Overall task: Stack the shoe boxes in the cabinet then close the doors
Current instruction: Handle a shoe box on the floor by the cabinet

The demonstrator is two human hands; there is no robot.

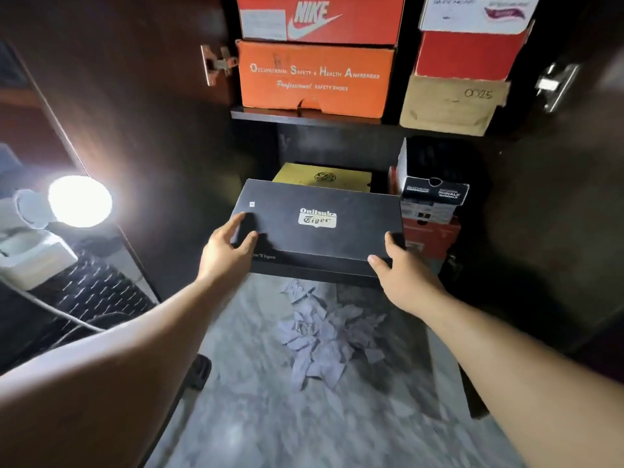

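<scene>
2 hands grip my black rectangular cardboard Onitsuka Tiger shoe box (320, 224) at the cabinet's lower opening: left hand (224, 246) and right hand (393, 261) clasp its near corners. I see a yellow cardboard box (324, 175) behind, stacked boxes (430, 204) just right.

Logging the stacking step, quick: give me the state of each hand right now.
Left hand: holding the black Onitsuka Tiger box at its left front corner.
Right hand: holding the same box at its right front corner.

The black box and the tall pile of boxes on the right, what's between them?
Nothing shows between them in the head view: the black box sits right against the pile.
</scene>
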